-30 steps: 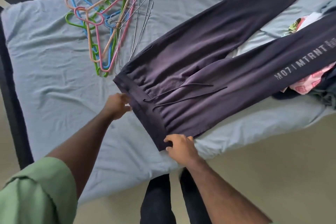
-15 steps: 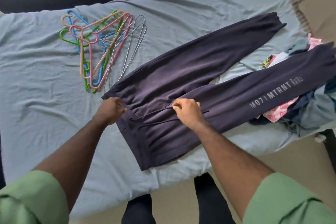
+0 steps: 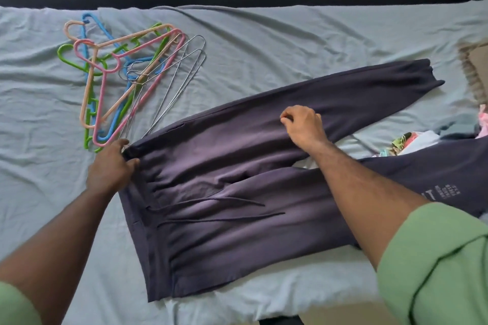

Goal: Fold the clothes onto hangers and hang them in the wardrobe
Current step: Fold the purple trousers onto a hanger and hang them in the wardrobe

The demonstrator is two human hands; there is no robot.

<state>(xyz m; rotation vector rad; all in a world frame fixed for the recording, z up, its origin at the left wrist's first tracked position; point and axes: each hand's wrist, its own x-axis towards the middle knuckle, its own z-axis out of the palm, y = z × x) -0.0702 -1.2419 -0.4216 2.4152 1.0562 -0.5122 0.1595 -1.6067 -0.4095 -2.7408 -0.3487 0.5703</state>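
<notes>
- Blue bedsheet (image 3: 264, 42) is carrying our trousers (image 3: 237, 192), lying spread at centre frame.
- We are gripping the waistband corner with our left hand (image 3: 111, 169); our right hand (image 3: 303, 126) is pinching the upper leg.
- Hangers (image 3: 126, 82) are waiting unused at upper left; folding and hanging remain.

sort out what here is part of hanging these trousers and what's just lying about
In the job:
- dark purple drawstring trousers, spread flat on the bed
- left hand, gripping the waistband corner
- right hand, pinching the far leg
- pile of coloured plastic and wire hangers

Lying about:
- heap of mixed clothes at right
- wrinkled light blue bedsheet
</notes>
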